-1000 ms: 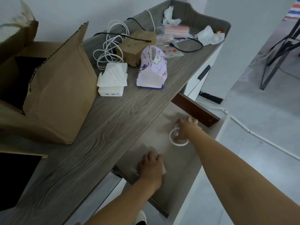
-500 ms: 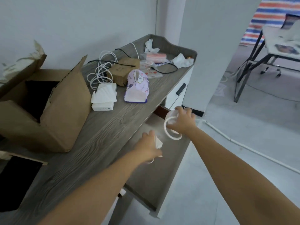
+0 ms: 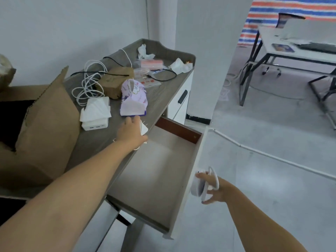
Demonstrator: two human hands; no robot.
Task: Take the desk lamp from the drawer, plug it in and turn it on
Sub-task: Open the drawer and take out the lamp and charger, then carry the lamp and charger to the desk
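Note:
The white ring-shaped desk lamp (image 3: 199, 188) is folded flat in my right hand (image 3: 216, 191), held over the floor just outside the white front of the open drawer (image 3: 156, 175). The drawer bottom is bare. My left hand (image 3: 130, 135) is at the desk's front edge, closed on a small white plug block (image 3: 143, 128) with thin wire showing under the palm. A white socket block (image 3: 94, 122) with ports on its front sits on the desk left of that hand, with white tissues lying on top.
On the grey wood desk (image 3: 160, 95) lie a purple tissue pack (image 3: 133, 100), coiled white cables (image 3: 87, 88), a brown packet and small clutter. A big cardboard box (image 3: 41, 128) stands at left. A white cable (image 3: 272, 157) runs across the floor; a black-legged table (image 3: 291, 50) stands far right.
Both hands came out of the drawer. The right hand carried the lamp down and to the right past the drawer front. The left hand moved up to the desk edge with the plug.

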